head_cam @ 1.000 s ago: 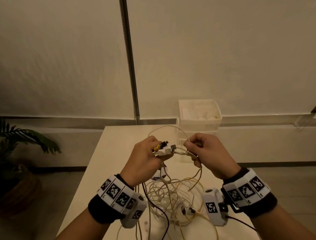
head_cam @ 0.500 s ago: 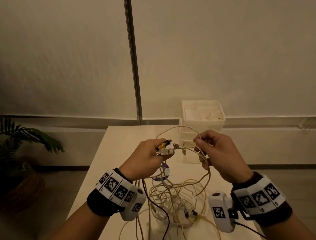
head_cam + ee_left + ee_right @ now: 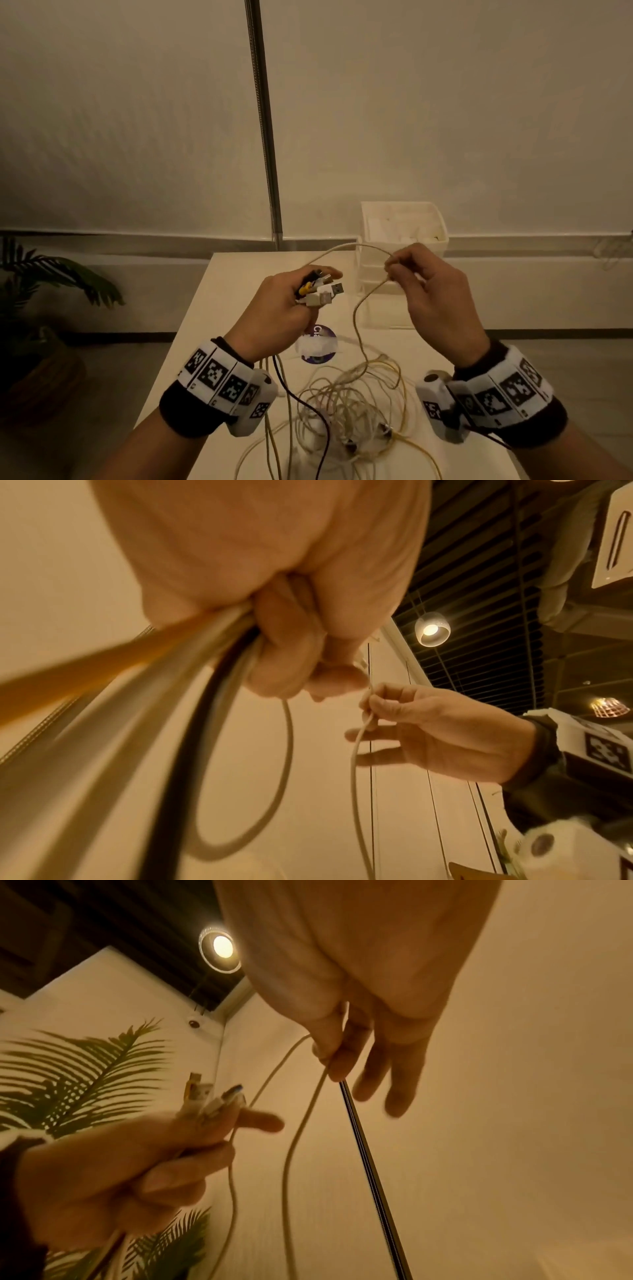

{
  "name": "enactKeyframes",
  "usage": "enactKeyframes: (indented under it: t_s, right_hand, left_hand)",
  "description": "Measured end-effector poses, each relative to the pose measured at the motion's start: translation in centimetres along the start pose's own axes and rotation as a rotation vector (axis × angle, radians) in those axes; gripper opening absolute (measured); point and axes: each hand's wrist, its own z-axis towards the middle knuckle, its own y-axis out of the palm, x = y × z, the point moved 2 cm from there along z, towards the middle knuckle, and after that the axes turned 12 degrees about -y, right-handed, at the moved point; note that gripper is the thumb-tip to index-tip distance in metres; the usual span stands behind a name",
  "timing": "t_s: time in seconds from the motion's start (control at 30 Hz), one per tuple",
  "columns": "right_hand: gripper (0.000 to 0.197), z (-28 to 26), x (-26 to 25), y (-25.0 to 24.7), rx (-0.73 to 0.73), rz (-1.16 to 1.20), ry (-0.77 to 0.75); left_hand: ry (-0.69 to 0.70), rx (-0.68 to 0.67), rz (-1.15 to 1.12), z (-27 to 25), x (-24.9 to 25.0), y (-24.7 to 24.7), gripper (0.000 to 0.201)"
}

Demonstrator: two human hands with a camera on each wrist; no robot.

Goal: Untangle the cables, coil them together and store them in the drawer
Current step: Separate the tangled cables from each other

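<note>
My left hand (image 3: 284,308) grips a bunch of cable ends (image 3: 322,291) above the table, with white, yellow and dark USB plugs (image 3: 212,1099) sticking out past the fingers. Several cables (image 3: 143,696) run down from that fist. My right hand (image 3: 428,287) pinches one pale cable (image 3: 363,301) between thumb and forefinger, its other fingers spread loosely. That cable arches from the left hand to the pinch (image 3: 329,1053) and then hangs down to a tangled heap of cables (image 3: 349,411) on the table. A white drawer unit (image 3: 404,240) stands behind the hands.
The white table (image 3: 233,294) carries a round purple sticker (image 3: 318,346) under the hands. A metal pole (image 3: 263,120) runs up the wall behind. A potted palm (image 3: 51,281) stands on the floor at the left.
My right hand has slid right and up along the pale cable, away from the left hand, drawing out a longer arch. The left hand keeps its hold on the plugs.
</note>
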Motion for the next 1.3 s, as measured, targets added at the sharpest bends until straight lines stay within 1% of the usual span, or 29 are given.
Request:
enactKeyframes:
  t_s: [0.07, 0.13, 0.17, 0.2, 0.27, 0.3, 0.33, 0.4, 0.43, 0.5, 0.57, 0.6, 0.63, 0.67, 0.7, 0.73, 0.77, 0.8, 0.83, 0.9, 0.93, 0.97, 1.0, 1.03, 1.1, 1.17, 1.2, 1.27, 1.3]
  right_hand:
    - [0.008, 0.8, -0.4, -0.6, 0.056, 0.021, -0.054]
    - [0.011, 1.8, -0.7, -0.8, 0.101, 0.171, 0.004]
    - [0.014, 2.3, -1.0, -0.7, 0.104, 0.256, 0.052]
    - [0.016, 2.6, -1.2, -0.5, 0.098, 0.328, 0.089]
    - [0.018, 3.3, -1.7, -0.2, 0.072, 0.375, 0.081]
    - [0.018, 3.5, -1.8, -0.1, 0.053, 0.357, 0.05]
    - [0.018, 3.8, -1.8, 0.1, 0.04, 0.332, 0.022]
    - [0.02, 4.3, -1.0, 0.2, 0.081, 0.275, 0.026]
    - [0.02, 4.7, -0.1, -0.1, 0.132, 0.232, 0.054]
    - [0.019, 5.3, 2.2, -1.4, 0.243, 0.115, 0.124]
    - [0.018, 5.0, 4.8, -3.2, 0.26, -0.013, 0.179]
    - [0.018, 4.5, 5.8, -4.0, 0.218, -0.069, 0.202]
    - [0.02, 4.0, 6.5, -4.5, 0.145, -0.115, 0.223]
    - [0.021, 3.4, 6.7, -4.8, 0.049, -0.144, 0.238]
    - [0.022, 2.8, 6.5, -4.7, -0.047, -0.159, 0.234]
    - [0.022, 2.4, 5.9, -4.2, -0.128, -0.161, 0.204]
    - [0.022, 2.1, 5.0, -3.5, -0.192, -0.153, 0.16]
    - [0.022, 1.9, 3.9, -2.6, -0.251, -0.133, 0.114]
    - [0.023, 1.7, 2.7, -1.4, -0.312, -0.1, 0.067]
    - [0.025, 1.6, 0.4, 1.0, -0.417, -0.028, -0.022]
    - [0.026, 1.7, -0.5, 1.9, -0.445, 0.005, -0.055]
    - [0.027, 1.8, -1.1, 2.4, -0.452, 0.036, -0.072]
    - [0.028, 2.0, -1.5, 2.5, -0.447, 0.068, -0.067]
    - [0.028, 2.2, -1.7, 2.3, -0.443, 0.099, -0.043]
    - [0.027, 2.3, -1.8, 1.7, -0.474, 0.148, 0.009]
    - [0.026, 2.0, -1.5, 1.2, -0.525, 0.188, 0.045]
    - [0.025, 1.7, -1.2, 1.2, -0.535, 0.209, 0.064]
    - [0.025, 1.0, 0.0, 1.4, -0.536, 0.24, 0.113]
    - [0.025, 0.6, 0.8, 1.5, -0.535, 0.25, 0.141]
  left_hand:
    - [0.008, 0.047, 0.027, 0.2, -0.1, -0.5, 0.039]
    - [0.025, 0.086, -0.028, 0.2, -0.1, -0.9, 0.017]
    - [0.051, 0.107, -0.06, 0.1, 0.2, -1.0, 0.01]
    - [0.093, 0.144, -0.074, -0.1, 0.6, -1.0, 0.012]
    - [0.205, 0.226, -0.091, -0.3, 1.4, -1.4, 0.006]
    - [0.26, 0.263, -0.108, -0.4, 1.8, -1.7, 0.002]
    - [0.301, 0.301, -0.132, -0.4, 2.0, -2.0, 0.005]
    - [0.324, 0.298, -0.234, -0.5, 2.3, -2.9, 0.005]
    - [0.313, 0.28, -0.319, -0.6, 2.3, -3.5, 0.005]
    - [0.249, 0.303, -0.524, -0.4, 1.9, -5.1, 0.017]
    - [0.156, 0.42, -0.72, -0.6, 1.2, -7.6, 0.02]
    - [0.135, 0.512, -0.712, -0.8, 0.8, -9.2, 0.021]
    - [0.12, 0.601, -0.605, -1.0, 0.5, -10.6, 0.022]
    - [0.094, 0.668, -0.397, -1.2, 0.2, -11.9, 0.026]
    - [0.073, 0.683, -0.152, -1.4, 0.2, -12.7, 0.027]
    - [0.077, 0.631, 0.044, -1.3, 0.5, -12.8, 0.021]
    - [0.097, 0.524, 0.144, -1.0, 0.9, -12.1, 0.013]
    - [0.115, 0.409, 0.186, -0.6, 1.6, -10.6, 0.015]
    - [0.117, 0.3, 0.198, -0.2, 2.1, -8.7, 0.021]
    - [0.095, 0.116, 0.227, 0.6, 2.9, -4.3, 0.028]
    - [0.097, 0.053, 0.281, 0.9, 3.2, -2.3, 0.024]
    - [0.1, 0.015, 0.319, 1.1, 3.3, -0.8, 0.016]
    - [0.093, -0.001, 0.321, 1.3, 3.2, 0.1, 0.013]
    - [0.084, -0.001, 0.308, 1.4, 3.0, 0.5, 0.016]
    - [0.089, 0.026, 0.277, 1.3, 2.8, 0.1, 0.019]
    - [0.099, 0.098, 0.27, 1.0, 2.8, -0.9, 0.027]
    - [0.079, 0.149, 0.244, 0.9, 2.8, -1.7, 0.031]
    - [-0.036, 0.315, 0.177, 1.3, 2.0, -4.1, 0.031]
    - [-0.118, 0.442, 0.136, 1.7, 1.1, -5.8, 0.031]
